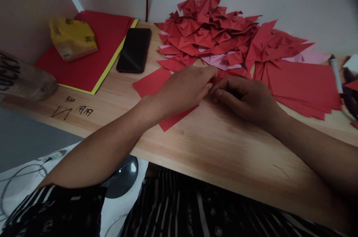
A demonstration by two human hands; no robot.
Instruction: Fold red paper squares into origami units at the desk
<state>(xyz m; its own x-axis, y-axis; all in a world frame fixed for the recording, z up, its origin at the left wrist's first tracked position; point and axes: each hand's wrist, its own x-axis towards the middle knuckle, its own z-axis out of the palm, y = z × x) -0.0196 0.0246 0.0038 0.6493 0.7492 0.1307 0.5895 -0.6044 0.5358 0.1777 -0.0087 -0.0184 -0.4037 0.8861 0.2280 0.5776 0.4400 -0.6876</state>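
Note:
A red paper sheet (152,82) lies on the wooden table (212,151) under both hands. My left hand (183,87) rests on it, fingers curled and pinching the paper near its far edge. My right hand (246,97) meets it fingertip to fingertip, also pinched on the red paper, which is mostly hidden beneath the fingers. Just behind the hands rises a heap of folded red paper pieces (209,30), with a few pink ones mixed in.
A stack of flat red sheets (302,84) lies at right, a white marker (335,72) beyond it. A black phone (134,49), a red and yellow pad (92,61) with a yellow packet (72,38), and a clear cup (22,78) sit at left.

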